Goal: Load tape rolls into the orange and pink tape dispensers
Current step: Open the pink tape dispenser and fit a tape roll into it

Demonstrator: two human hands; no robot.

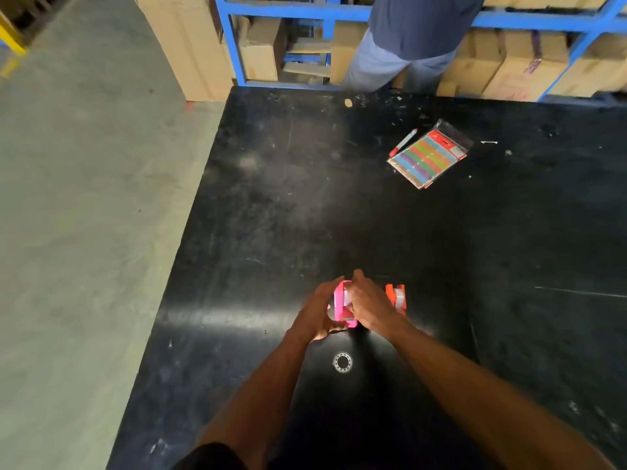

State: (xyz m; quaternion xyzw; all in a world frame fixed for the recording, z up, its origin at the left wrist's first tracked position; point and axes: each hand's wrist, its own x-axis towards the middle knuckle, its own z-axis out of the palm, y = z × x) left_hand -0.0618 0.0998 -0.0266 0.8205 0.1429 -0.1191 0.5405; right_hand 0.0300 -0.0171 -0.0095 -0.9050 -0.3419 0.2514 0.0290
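A pink plastic tape dispenser (pixel 342 305) sits on the black scuffed tabletop (pixel 271 215) between the left hand (pixel 319 312) and right hand (pixel 368 305), with the orange plastic tape dispenser (pixel 397 296) just right of it. Nearer the person lies a small clear tape ring (pixel 342 362); far behind to the right, a red-capped marker pen (pixel 403 142) lies beside a clear packet of striped coloured sheets (pixel 428 155).

A pink dispenser (pixel 341 305) and an orange dispenser (pixel 396 297) are seen on a black table (pixel 339 205) marked with pale scuffs and white specks. A packet (pixel 428 153) is striped in blue, purple, green, orange and yellow, with a red header, and a marker (pixel 403 142) beside it is white with red ends. A blue rack (pixel 305 10), brown boxes (pixel 261 49), a grey floor (pixel 84 198) and a yellow strip (pixel 12 39) are shown beyond.
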